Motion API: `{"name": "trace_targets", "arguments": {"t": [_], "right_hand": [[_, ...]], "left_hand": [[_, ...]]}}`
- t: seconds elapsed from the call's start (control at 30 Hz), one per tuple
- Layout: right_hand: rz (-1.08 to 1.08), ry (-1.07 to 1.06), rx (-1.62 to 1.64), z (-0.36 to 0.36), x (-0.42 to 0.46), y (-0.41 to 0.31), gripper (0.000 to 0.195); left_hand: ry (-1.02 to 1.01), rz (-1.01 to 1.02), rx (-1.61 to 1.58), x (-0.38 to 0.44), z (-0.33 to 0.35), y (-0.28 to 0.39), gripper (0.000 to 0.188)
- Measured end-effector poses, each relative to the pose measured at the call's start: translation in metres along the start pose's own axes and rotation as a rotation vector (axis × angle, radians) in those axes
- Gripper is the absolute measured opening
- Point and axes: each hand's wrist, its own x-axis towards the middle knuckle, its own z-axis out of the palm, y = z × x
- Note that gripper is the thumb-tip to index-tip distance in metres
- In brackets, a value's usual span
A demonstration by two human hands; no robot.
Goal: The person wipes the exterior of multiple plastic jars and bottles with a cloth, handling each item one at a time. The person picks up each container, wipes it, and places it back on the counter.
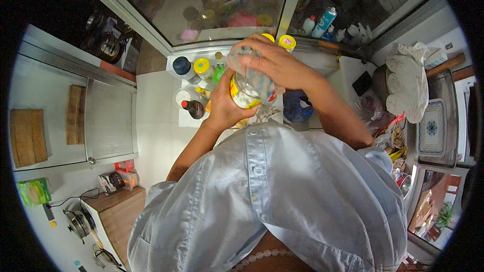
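My left hand (225, 107) grips a clear jar (244, 92) with a yellow label and something white inside. The jar is tilted and held in front of my chest. Over its upper side my right hand (264, 58) presses a striped cloth (259, 77), which covers part of the jar. The fingers of that hand are bent around the cloth. Below and around the jar stands a white surface (185, 119) with bottles and jars. Close to my left hand are a dark bottle with a red cap (193, 108) and a jar with a yellow lid (203, 68).
A dark-lidded jar (184, 67) and a white-lidded container (186, 97) stand at the left. Behind my right hand is another yellow-lidded jar (287, 43), near the window frame (293, 3). A blue plastic container (297, 107) sits below my right forearm. A spray can (325, 22) stands farther right.
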Motion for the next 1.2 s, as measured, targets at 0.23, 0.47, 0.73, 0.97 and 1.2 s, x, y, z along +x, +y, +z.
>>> {"name": "trace_targets", "arguments": {"t": [0.23, 0.47, 0.73, 0.97, 1.2], "right_hand": [[0.235, 0.056, 1.185, 0.004, -0.004, -0.010, 0.056], [-0.135, -0.031, 0.519, -0.004, -0.006, -0.026, 0.051], [-0.318, 0.196, -0.258, 0.035, 0.005, -0.043, 0.041], [-0.415, -0.110, -0.111, 0.028, 0.017, -0.015, 0.054], [-0.405, -0.131, -0.092, 0.025, 0.009, -0.011, 0.048]], "left_hand": [[0.094, 0.103, -0.185, 0.002, -0.008, 0.017, 0.101], [0.059, 0.016, -0.244, 0.004, -0.015, 0.017, 0.101], [-0.155, -0.173, -0.049, -0.015, -0.028, -0.024, 0.081], [-0.063, -0.317, -0.325, -0.022, -0.039, -0.007, 0.083], [-0.288, -0.391, -0.459, -0.021, -0.051, -0.012, 0.088]]}}
